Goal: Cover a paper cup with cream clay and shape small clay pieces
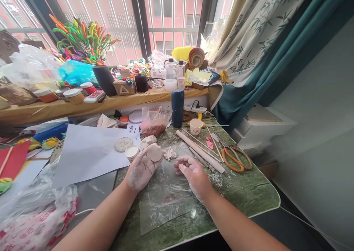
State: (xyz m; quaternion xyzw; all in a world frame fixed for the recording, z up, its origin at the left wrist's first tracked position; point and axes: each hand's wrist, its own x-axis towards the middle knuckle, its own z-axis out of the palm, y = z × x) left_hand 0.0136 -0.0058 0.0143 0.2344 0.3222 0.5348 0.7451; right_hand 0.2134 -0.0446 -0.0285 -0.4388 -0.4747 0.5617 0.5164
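Observation:
My left hand is turned palm up and dusted with white powder. Across its fingers rests a flat, round disc of pale clay. My right hand, also powdery, hovers to the right with fingers loosely curled and apart; I see nothing in it. Beneath both hands lies a clear plastic sheet, smeared with white. Just beyond the left fingers sit a lump of clay and a crumbly clay piece. A small white tub stands left of them, beside a round disc with a star.
A pink rolling rod, thin sticks and orange-handled scissors lie on the right. Behind stand a paper cup, a dark blue bottle and a bag of pinkish material. White paper covers the left side.

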